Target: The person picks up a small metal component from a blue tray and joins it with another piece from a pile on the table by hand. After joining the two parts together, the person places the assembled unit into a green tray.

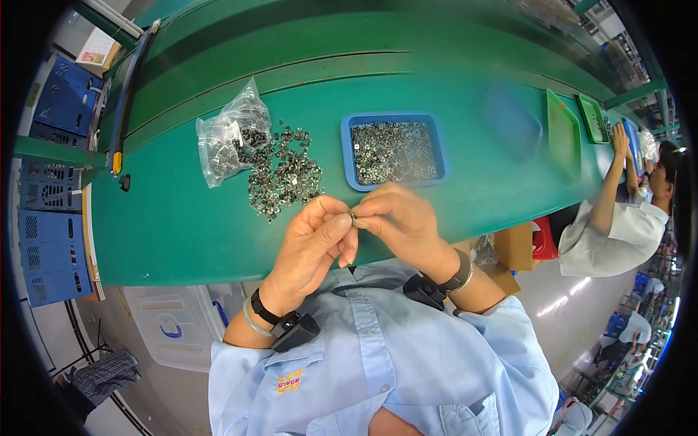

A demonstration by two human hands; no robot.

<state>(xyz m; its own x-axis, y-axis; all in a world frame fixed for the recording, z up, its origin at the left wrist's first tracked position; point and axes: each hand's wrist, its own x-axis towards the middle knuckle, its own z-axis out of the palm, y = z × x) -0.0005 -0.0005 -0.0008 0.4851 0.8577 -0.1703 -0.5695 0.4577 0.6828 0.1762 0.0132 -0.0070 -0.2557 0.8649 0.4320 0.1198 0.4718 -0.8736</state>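
Observation:
Both hands meet over the near edge of the green table, fingertips pinched together. Between them sits a small metal part [352, 216], mostly covered by the fingers. My left hand [311, 243] grips it with thumb and forefinger, and my right hand [404, 221] pinches it from the other side. Just beyond my left hand lies a loose pile of small metal parts [287, 174], spilling from a clear plastic bag [218, 149]. A blue tray [348, 161] stands beyond my right hand, with many similar small metal parts [392, 149] in it.
Blue crates [54, 240] are stacked at the left, near a black bar with a yellow end [116, 161]. Green trays [564, 134] lie at the table's right. A co-worker [618, 232] sits there. A white lidded box [171, 330] and cardboard boxes [513, 247] stand below the table.

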